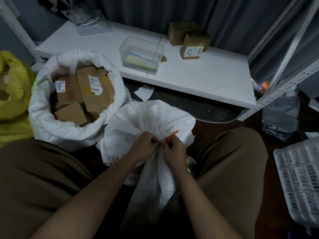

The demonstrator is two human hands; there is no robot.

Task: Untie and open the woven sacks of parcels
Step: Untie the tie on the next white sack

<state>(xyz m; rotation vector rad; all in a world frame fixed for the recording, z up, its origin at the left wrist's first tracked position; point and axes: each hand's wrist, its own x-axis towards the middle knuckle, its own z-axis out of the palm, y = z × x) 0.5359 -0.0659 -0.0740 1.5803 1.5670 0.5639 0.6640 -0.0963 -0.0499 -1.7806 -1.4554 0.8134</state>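
1. Storage corner w/ grey curtains behind and a low white shelf (198,73) across the back; everything below is placed relative to that shelf.
2. On the shelf: clear plastic tub (141,55) near its middle, two brown cartons (189,41) toward the right end.
3. Just in front of the shelf's left end: open white sack (51,121), mouth rolled down, labelled cardboard parcels (81,95) showing inside. That one's done.
4. In front of the shelf's middle, between the person's knees: tied sack (146,121), neck gathered into a bunch. This is the job now.
5. Left hand (144,147) has fingers curled, pinching at the gathered neck. Right hand (175,150) pinches right beside it, fingertips nearly meeting the left's.
6. Orange tie (170,135) pokes out above the right hand, looks like a thin plastic strip, prob. a zip tie. Lock itself is hidden by fingers.
7. Handling, my read: woven plastic fabric is thin, floppy, crinkly and a bit slick, so it creases under the fingers. Loose flap toward the person hangs limp.
8. Body looks full, likely heavy-ish w/ parcels. It shouldn't shift while the neck is worked.
9. Best hold: bunched neck just under the tie w/ one hand, tie tail w/ the other. Gripping loose fabric lower down would just slip.
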